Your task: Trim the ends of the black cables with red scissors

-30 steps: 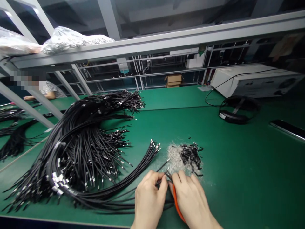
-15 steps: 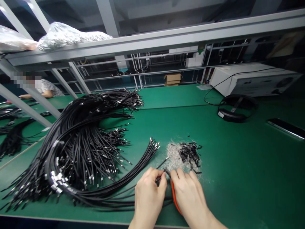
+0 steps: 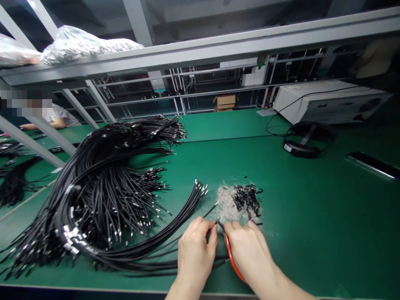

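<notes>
My left hand is closed, thumb and forefinger pinching a black cable near its end. My right hand is wrapped round pliers with an orange handle. Their dark, narrow jaws meet the left fingertips; whether they touch the cable is hidden by the fingers. Just beyond both hands lies a heap of short black tube pieces beside clear plastic scraps. A bunch of black cables curves in from the left, running behind and under my left hand.
A large pile of black cables with silvery ends covers the left of the green table. At the right lie a black headband-like device, a phone and a pale equipment box. Another person sits beyond the frame posts.
The view has shifted slightly. My hands stay together at nearly the same spot; the orange handle and the plier jaws show a little more below and between my fingers.
</notes>
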Demonstrator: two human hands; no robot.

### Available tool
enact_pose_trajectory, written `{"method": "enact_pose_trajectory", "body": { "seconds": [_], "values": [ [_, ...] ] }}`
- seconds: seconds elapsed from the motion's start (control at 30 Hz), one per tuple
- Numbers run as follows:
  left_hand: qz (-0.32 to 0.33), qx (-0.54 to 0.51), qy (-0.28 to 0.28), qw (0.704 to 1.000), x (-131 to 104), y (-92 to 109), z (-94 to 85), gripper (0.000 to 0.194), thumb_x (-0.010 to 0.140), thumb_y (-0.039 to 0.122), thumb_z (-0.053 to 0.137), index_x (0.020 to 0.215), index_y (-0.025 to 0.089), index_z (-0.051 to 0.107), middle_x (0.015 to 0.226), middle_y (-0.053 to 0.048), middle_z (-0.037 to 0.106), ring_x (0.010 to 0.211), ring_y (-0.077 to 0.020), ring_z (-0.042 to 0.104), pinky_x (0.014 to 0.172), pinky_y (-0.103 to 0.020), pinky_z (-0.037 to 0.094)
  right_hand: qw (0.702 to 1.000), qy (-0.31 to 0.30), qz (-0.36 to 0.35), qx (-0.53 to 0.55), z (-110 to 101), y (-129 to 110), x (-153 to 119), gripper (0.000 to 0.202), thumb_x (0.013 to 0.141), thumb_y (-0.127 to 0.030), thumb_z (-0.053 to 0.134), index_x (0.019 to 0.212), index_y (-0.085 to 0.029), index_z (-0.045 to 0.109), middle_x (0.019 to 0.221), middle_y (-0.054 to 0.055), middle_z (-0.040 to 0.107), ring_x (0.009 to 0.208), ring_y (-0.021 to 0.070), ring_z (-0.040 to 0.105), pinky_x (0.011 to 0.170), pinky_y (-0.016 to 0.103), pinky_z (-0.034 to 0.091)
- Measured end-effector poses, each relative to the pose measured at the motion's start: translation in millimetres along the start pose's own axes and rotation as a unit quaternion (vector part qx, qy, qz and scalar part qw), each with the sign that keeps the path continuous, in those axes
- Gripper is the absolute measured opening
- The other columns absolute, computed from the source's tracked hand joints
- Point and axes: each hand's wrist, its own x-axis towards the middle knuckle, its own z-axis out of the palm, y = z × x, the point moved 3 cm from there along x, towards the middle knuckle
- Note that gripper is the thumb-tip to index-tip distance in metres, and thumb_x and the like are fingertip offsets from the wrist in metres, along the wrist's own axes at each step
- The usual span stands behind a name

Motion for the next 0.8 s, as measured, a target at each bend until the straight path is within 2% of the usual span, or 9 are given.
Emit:
{"method": "enact_pose_trajectory", "body": {
  "seconds": [0.2,0.4,0.53,0.63,0.73,0.8],
  "values": [
    [0.05,0.021,0.01,0.998,-1,-3,5.2,0.016,0.091,0.021,0.048,0.08,0.021,0.061,0.076,-0.002,0.059,0.074,-0.0176,0.059,0.066,-0.027,0.047,1.0,-0.019,0.014,0.003,-1,-2,1,0.03,0.086,-0.001,0.038,0.09,-0.017,0.064,0.079,0.008,0.069,0.069,0.0231,0.067,0.075,0.036,0.036],
    [0.053,0.0,-0.007,0.999,-2,-8,9.1,0.017,0.092,0.022,0.046,0.084,0.02,0.062,0.078,-0.003,0.059,0.076,-0.0181,0.059,0.069,-0.029,0.047,0.999,-0.024,0.03,0.02,-2,0,1,0.03,0.083,0.0,0.04,0.085,-0.017,0.064,0.072,0.009,0.071,0.066,0.0234,0.068,0.068,0.031,0.039],
    [0.034,-0.032,-0.008,0.999,-2,-9,7.9,0.017,0.093,0.025,0.047,0.086,0.02,0.061,0.081,-0.003,0.06,0.079,-0.0182,0.059,0.071,-0.03,0.047,0.99,0.003,0.084,0.109,0,13,2,0.025,0.092,-0.017,0.04,0.08,-0.019,0.062,0.07,0.007,0.071,0.063,0.0221,0.068,0.057,0.027,0.036],
    [0.027,-0.068,0.005,0.997,-4,-8,5.1,0.016,0.093,0.025,0.047,0.088,0.021,0.061,0.082,-0.003,0.061,0.081,-0.0176,0.06,0.073,-0.029,0.048,0.955,0.034,0.132,0.264,7,19,3,0.032,0.096,-0.035,0.036,0.082,-0.02,0.061,0.065,0.005,0.069,0.058,0.0196,0.065,0.053,0.025,0.035],
    [0.034,-0.109,0.014,0.993,-6,-8,2.3,0.015,0.093,0.024,0.048,0.091,0.021,0.062,0.082,-0.002,0.062,0.079,-0.0159,0.061,0.072,-0.027,0.048,0.886,0.065,0.14,0.437,13,16,5,0.035,0.092,-0.048,0.043,0.087,-0.02,0.063,0.065,0.002,0.067,0.058,0.0176,0.062,0.055,0.023,0.039],
    [0.051,-0.135,0.026,0.989,-7,-8,0.5,0.013,0.091,0.023,0.051,0.092,0.021,0.064,0.081,-0.002,0.062,0.076,-0.0147,0.062,0.07,-0.024,0.049,0.849,0.08,0.144,0.502,13,13,8,0.035,0.088,-0.05,0.049,0.085,-0.019,0.064,0.067,0.003,0.067,0.06,0.0172,0.061,0.057,0.022,0.041]
  ]
}}
